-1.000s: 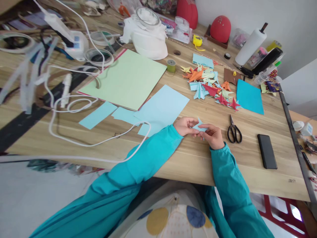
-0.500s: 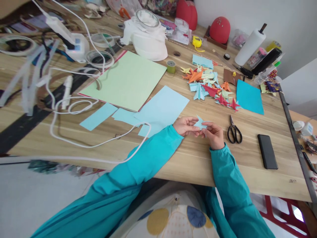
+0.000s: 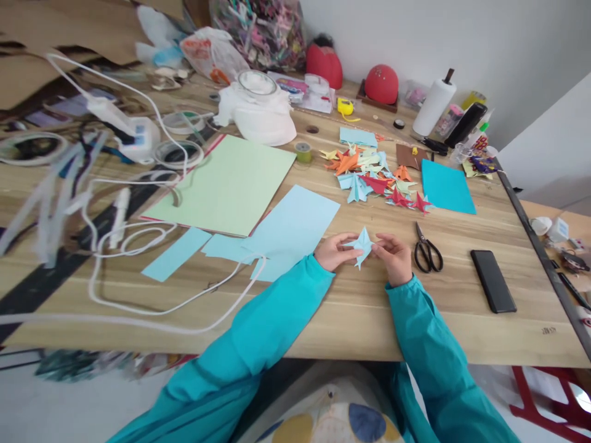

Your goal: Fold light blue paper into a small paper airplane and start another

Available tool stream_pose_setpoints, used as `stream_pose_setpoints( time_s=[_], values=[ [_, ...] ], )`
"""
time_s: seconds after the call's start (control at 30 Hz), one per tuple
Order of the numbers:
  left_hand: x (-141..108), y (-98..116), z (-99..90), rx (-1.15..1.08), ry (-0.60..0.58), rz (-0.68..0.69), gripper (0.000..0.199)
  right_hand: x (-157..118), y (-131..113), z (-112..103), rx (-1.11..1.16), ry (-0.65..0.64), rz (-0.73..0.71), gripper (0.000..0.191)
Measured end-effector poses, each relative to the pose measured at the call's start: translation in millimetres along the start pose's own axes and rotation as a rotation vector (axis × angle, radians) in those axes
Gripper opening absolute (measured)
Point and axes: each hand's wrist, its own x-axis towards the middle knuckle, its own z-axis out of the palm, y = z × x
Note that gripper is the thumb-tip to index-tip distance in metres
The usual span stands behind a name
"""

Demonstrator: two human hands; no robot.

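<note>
Probably thin stock: I judge an uneven sideways pull could crease or tear the folded light-blue paper (image 3: 364, 245), and too slack a pinch could drop it. Location: over the worktop (image 3: 341, 320), left of the scissors (image 3: 423, 239). Left grip (image 3: 340, 251): pinching the paper, thumb laid across its near side. Right grip (image 3: 392, 253): fingertips close together at the opposite point; I cannot tell whether they clamp it.
</note>
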Motion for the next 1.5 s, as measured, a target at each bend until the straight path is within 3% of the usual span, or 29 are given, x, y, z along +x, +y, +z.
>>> stream_pose_setpoints(
  time_s=[0.13, 0.27, 0.4, 0.67, 0.9, 1.13, 1.33, 1.5],
  values=[
    [2.5, 0.7, -1.8, -0.099, 0.049, 0.092, 0.051, 1.4, -0.9, -1.1, 0.016, -0.054, 0.067, 0.038],
    [3.3, -1.3, -3.8, 0.016, -0.067, 0.182, 0.041, 1.0, -1.2, -0.2, 0.035, -0.054, 0.085, 0.038],
    [0.5, -3.3, -1.7, 0.144, -0.150, 0.113, 0.036, 0.8, -0.2, 0.7, 0.074, -0.027, 0.064, 0.037],
    [0.8, -9.8, -0.2, 0.089, -0.155, 0.087, 0.054, 0.2, 2.7, 2.3, 0.084, -0.030, 0.039, 0.033],
    [1.9, -7.8, -4.3, 0.087, -0.075, 0.119, 0.058, -0.9, 0.8, -0.3, 0.031, -0.255, 0.062, 0.041],
    [2.7, -10.2, -3.5, 0.128, -0.059, 0.137, 0.083, -0.8, 3.3, -0.8, -0.024, -0.209, -0.024, 0.037],
    [0.9, -7.1, -2.2, 0.135, -0.043, 0.138, 0.078, -0.8, 2.5, -1.3, -0.038, -0.273, -0.006, 0.040],
    [1.0, -5.0, -5.1, 0.053, -0.058, 0.057, 0.076, -2.4, 2.0, -0.5, -0.043, -0.293, -0.026, 0.039]
  ],
)
